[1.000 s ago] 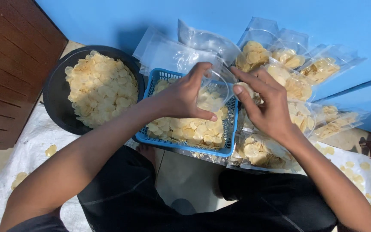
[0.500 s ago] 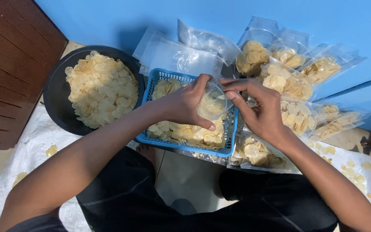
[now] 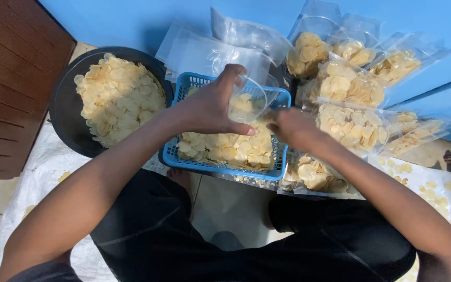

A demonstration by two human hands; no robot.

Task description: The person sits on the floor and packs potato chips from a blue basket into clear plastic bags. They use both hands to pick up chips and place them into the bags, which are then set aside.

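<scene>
Mid-way through bagging chips, judging by the spread: to the upper right of the frame, a heap of filled clear bags (image 3: 358, 78) already stacked against the blue wall (image 3: 131, 18), each plump with pale yellow chips; more filled bags lower right (image 3: 314, 175), beside the basket. Left hand (image 3: 212, 107) at centre frame, fingers and thumb wrapped around a clear plastic bag (image 3: 246, 102), gripping it at the mouth and holding it open over the blue basket (image 3: 184, 156); only a small amount of chips inside that bag so far, so barely started. Right hand (image 3: 291, 128) just right of it, low over the basket's chips (image 3: 225, 149), blurred; fingers seemingly bunched together, though whether closed on chips cannot be told. Still plenty to pack: basket roughly half full, and at upper left a black round bowl (image 3: 61, 120) heaped with more chips (image 3: 118, 99), untouched. Behind the basket, a loose pile of empty clear bags (image 3: 204, 49) waiting, top centre. A few stray chips scattered on the white sheet (image 3: 37, 183) at lower left and far right. Dark wooden panel (image 3: 6, 78) along the left edge.
</scene>
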